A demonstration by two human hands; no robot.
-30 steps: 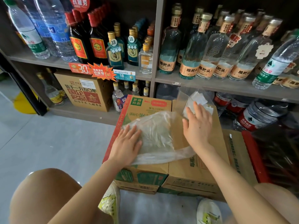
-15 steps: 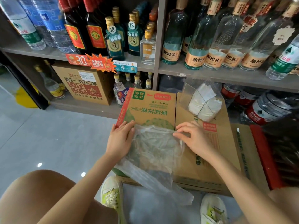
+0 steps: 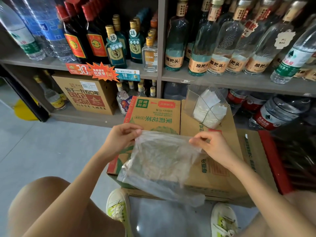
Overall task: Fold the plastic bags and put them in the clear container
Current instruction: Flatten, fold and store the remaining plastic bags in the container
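Observation:
A clear, crinkled plastic bag [image 3: 162, 159] lies across two cardboard boxes [image 3: 157, 113], its lower end hanging over their front edge. My left hand [image 3: 119, 139] pinches the bag's top left corner. My right hand [image 3: 210, 144] pinches its top right corner between thumb and fingers. The top edge is stretched between the two hands. Behind them, on the right-hand box, stands the clear container [image 3: 205, 105] with white folded bags inside.
Shelves [image 3: 222, 82] of glass and plastic bottles rise right behind the boxes. Another carton [image 3: 85, 94] sits on the lowest shelf at the left. Grey floor [image 3: 42, 142] spreads to the left. My knees and two pale shoes [image 3: 118, 206] are below the boxes.
My right hand has come back from the container to the bag. Both hands went from lying flat on the bag to pinching its top corners, and the bag slid toward me over the box edge.

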